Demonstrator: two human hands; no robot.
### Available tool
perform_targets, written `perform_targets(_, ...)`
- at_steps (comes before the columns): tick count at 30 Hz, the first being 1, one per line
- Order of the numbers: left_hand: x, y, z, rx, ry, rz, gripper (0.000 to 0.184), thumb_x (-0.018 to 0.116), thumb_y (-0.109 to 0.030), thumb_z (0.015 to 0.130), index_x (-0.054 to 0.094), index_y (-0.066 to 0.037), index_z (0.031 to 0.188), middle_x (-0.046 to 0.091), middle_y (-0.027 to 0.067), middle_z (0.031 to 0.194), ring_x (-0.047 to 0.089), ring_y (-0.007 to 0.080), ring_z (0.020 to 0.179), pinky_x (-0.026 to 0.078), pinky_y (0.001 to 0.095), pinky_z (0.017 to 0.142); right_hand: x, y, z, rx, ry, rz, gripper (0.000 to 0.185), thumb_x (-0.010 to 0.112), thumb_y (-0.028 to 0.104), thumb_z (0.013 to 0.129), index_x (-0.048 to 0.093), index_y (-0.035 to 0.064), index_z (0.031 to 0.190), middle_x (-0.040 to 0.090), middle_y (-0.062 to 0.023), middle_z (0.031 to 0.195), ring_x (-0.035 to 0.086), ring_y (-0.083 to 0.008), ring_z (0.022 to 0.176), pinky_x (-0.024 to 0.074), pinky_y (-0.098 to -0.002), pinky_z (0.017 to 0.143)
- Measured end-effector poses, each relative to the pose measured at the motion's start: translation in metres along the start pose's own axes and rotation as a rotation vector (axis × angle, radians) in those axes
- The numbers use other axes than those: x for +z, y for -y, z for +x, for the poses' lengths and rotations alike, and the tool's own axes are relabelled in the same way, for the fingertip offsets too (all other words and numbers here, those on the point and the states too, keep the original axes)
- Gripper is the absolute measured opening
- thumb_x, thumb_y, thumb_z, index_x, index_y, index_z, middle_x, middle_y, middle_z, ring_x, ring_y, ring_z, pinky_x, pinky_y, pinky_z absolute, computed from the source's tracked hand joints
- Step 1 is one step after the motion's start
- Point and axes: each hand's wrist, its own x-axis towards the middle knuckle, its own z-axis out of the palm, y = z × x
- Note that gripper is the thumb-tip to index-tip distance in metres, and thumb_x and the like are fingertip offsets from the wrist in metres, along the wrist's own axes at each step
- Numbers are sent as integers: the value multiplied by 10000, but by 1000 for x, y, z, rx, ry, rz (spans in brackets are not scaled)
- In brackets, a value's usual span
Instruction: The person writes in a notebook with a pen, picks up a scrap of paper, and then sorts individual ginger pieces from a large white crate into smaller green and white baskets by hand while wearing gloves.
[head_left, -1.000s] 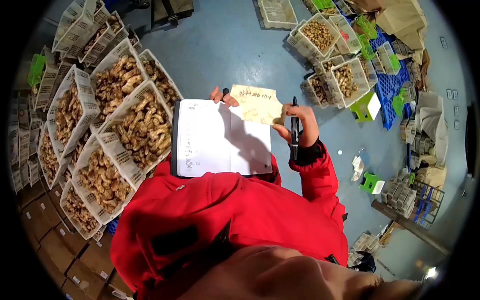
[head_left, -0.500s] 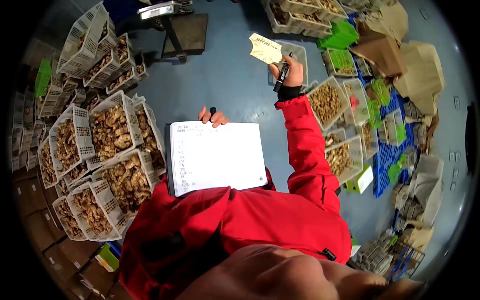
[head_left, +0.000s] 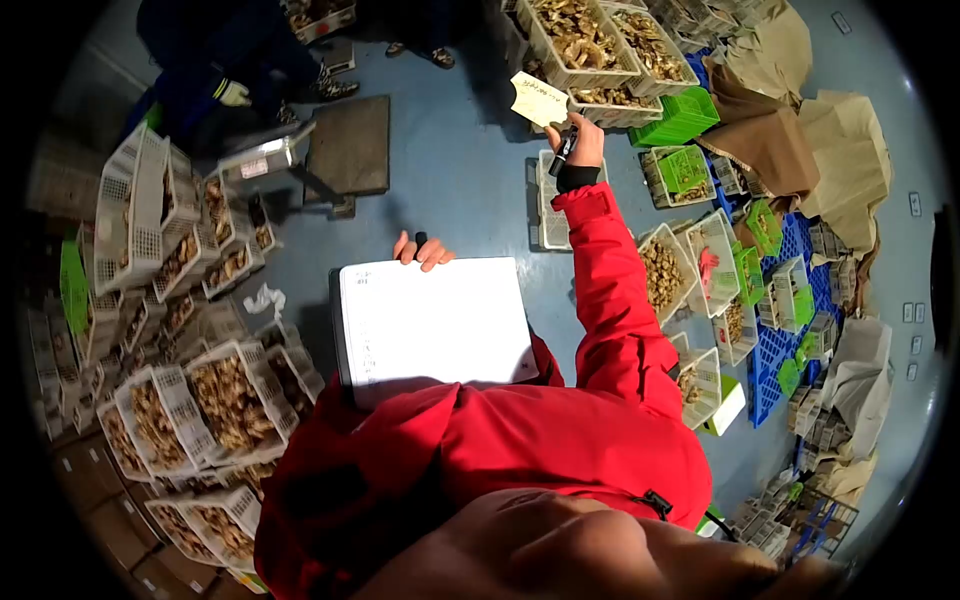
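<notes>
My left hand (head_left: 422,250) is closed on the top edge of an open notebook (head_left: 440,325), which rests against the front of my red jacket. A short black cap-like piece (head_left: 421,240) sticks up between those fingers. Handwriting runs down the left side of the white page, too faint to read. Out to the front right, my right hand (head_left: 585,145) is closed and holds a black marker (head_left: 565,148) along with a pale yellow paper slip (head_left: 539,100) bearing dark handwriting. The slip extends beyond the fingertips, above the floor near a white crate.
Stacked white crates (head_left: 230,395) of brown, mushroom-like produce stand at the left. More crates (head_left: 590,75) and green baskets (head_left: 683,117) line the right. A platform scale (head_left: 347,145) sits ahead. Co-workers stand at the top left, one with a gloved hand (head_left: 232,93).
My view has turned and shifted; the left crates and the scale now appear lower. Co-workers have come into view at the top left. Both hands keep their holds, and the slip sits slightly lower.
</notes>
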Motion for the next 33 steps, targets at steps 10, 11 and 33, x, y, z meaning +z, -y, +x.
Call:
perform_targets(10, -93, -87, 124, 180, 174, 201, 543, 124, -377, 946, 541, -184, 657, 426, -8, 748, 422, 97, 681, 301, 293, 797, 170, -198, 49, 123, 79, -162, 458, 765, 229, 644, 566, 53, 1017, 583, -131, 876, 522, -328, 810, 425, -388, 726)
perform_targets(11, -88, -85, 137, 228, 93, 215, 528, 123, -372, 947, 509, -196, 632, 417, -13, 743, 413, 97, 671, 290, 293, 789, 189, -220, 61, 123, 49, -150, 458, 765, 220, 644, 564, 52, 1020, 581, -132, 866, 522, -329, 809, 423, -391, 721)
perform_targets(33, -130, -87, 315, 178, 33, 249, 535, 126, -382, 963, 398, -172, 553, 406, -3, 727, 409, 102, 650, 298, 282, 769, 261, -131, 110, 1379, 960, 1328, 327, 513, 372, 879, 591, 56, 852, 540, -32, 529, 464, -90, 378, 366, -198, 363)
